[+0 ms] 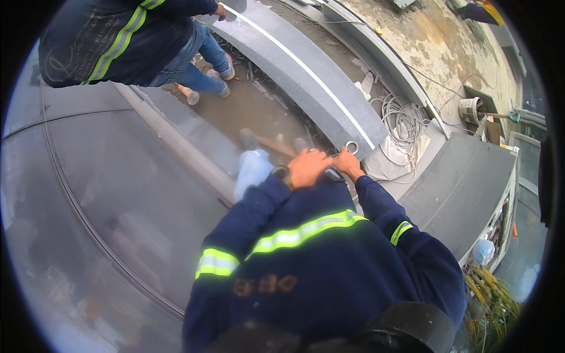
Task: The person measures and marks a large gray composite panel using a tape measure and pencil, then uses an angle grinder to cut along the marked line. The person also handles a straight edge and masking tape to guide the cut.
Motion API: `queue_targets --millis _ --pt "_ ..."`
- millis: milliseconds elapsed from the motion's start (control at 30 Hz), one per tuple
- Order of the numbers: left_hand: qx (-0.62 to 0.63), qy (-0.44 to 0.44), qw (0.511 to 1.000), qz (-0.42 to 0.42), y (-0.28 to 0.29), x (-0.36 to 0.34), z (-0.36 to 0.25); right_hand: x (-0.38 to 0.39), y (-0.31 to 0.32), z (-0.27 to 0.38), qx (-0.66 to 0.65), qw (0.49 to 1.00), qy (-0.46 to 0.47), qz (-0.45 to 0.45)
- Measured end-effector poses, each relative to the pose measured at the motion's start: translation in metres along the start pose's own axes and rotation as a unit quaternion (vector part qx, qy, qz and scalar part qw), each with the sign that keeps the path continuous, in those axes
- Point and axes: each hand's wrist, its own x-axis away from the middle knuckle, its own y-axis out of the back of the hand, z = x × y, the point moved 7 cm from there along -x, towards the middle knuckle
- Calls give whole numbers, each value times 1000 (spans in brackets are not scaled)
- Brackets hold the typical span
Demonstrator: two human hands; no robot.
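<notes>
My right hand [348, 163] is closed, and a small ring-shaped thing with a pale middle [352, 147] shows at its fingertips. Its exact kind is unclear. Close beside it, my left hand [310, 168] has its fingers curled in and meets the right hand; what they grip is hidden. A dark wristwatch [282, 175] sits on my left wrist. Just under the hands, at my waist, is a small dark shiny thing [335, 175]. Beyond my hands lies the near end of a long curved grey panel [306, 88] with a white strip along it.
At the upper left a person in a dark reflective jacket [118, 41] stands with a hand at the panel's far end. Coiled cable [406, 120] lies right of the panel. A bucket [469, 110] and a grey board [453, 176] are farther right. Large dark panels [106, 194] fill the left.
</notes>
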Motion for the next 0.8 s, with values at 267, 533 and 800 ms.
queue_targets --millis 267,533,800 --pt "-33 -59 994 -80 144 70 181 -71 -15 86 -291 945 -103 -112" --pt "55 -31 993 -97 229 80 223 41 85 266 -645 729 132 -187" --pt "103 -1 995 3 292 7 270 38 230 387 -433 850 296 -52"
